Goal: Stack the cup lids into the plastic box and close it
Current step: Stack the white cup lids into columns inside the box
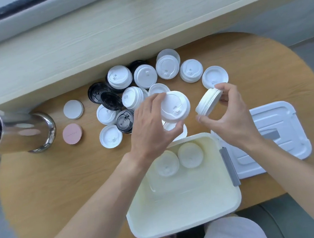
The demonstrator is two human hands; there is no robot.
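Both hands work above the far rim of the open plastic box (184,209): the left hand (152,123) grips a white cup lid (174,105) held flat, the right hand (228,114) pinches a short stack of lids (209,102) tilted on edge; the box lies just below and toward the person, two lid stacks (178,160) already inside, its cover (268,139) on the table (62,188) at right, loose lids (147,77) beyond
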